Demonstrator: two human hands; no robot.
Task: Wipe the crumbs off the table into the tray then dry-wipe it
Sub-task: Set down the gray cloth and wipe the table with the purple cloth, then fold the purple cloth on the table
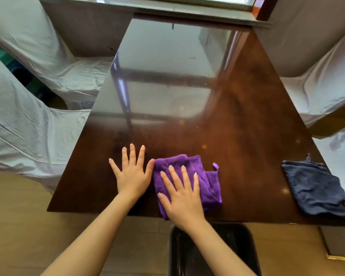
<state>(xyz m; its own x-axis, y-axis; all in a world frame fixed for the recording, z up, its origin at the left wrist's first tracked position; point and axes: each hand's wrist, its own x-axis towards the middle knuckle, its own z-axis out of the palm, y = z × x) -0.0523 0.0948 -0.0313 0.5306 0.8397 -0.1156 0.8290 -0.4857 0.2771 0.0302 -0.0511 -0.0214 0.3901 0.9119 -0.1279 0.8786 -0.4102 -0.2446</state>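
Head view: two cloths, one table, one tray; right hand flat on purple cloth, left hand splayed, gripping nothing; dark cloth apart.

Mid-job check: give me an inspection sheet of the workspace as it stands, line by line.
Surface: dark glossy table, strong window glare on its far half; a few pale specks near the middle.
Job's things: purple cloth folded at the near edge; black tray below that edge; dark blue cloth lying at the near right corner.
Clutter: nothing seen.
Grippers: left hand flat on bare wood, fingers spread, thumb tip at the purple cloth's edge; right hand pressed flat on the purple cloth.
Cables: nothing seen.
Surroundings: white-covered chairs on both sides; window ledge beyond the far edge.
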